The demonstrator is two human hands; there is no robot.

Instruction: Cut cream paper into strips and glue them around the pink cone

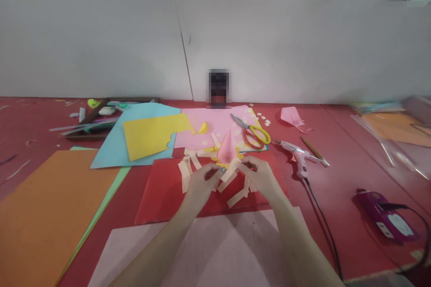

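Observation:
My left hand [201,184] and my right hand [258,176] meet over a red paper sheet [161,197], fingers pinched on a pale peach paper strip [230,171] held between them. Several more peach strips [186,171] lie scattered around and under the hands. Just behind the fingers stands an upright pink paper cone [227,147] on a yellow paper piece. Both forearms reach in from the bottom of the view.
Scissors with red and yellow handles [253,133] lie on a pink sheet [215,123]. A glue gun [299,156] with a black cord lies right of them. Yellow [151,134], light blue [111,152] and orange [37,215] sheets lie left; a purple device [384,215] far right.

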